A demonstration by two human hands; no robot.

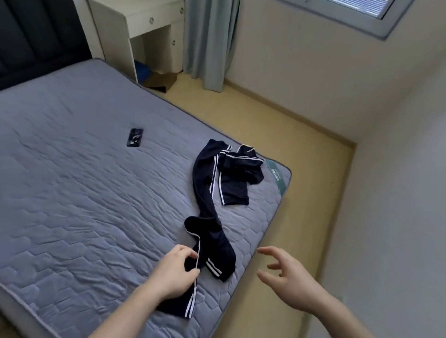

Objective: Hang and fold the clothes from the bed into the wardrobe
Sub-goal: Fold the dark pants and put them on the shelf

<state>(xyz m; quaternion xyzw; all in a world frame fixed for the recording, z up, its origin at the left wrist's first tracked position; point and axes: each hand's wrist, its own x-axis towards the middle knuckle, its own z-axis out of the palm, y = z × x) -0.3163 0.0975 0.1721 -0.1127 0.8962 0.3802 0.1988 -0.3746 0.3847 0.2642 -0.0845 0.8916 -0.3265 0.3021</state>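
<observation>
Dark navy track trousers (205, 197) with white side stripes lie crumpled and stretched out along the near right corner of the grey quilted mattress (69, 197). A second navy piece (237, 178) with white stripes lies beside them by the mattress corner. My left hand (176, 275) grips the near end of the trousers, fingers curled round the fabric. My right hand (286, 274) hovers to the right, past the mattress edge, with fingers spread and holding nothing. No wardrobe is in view.
A black phone (134, 138) lies on the mattress further back. A white bedside desk (137, 27) stands at the head of the bed, next to a pale blue curtain (209, 34). Yellow floor (282, 141) runs between bed and wall.
</observation>
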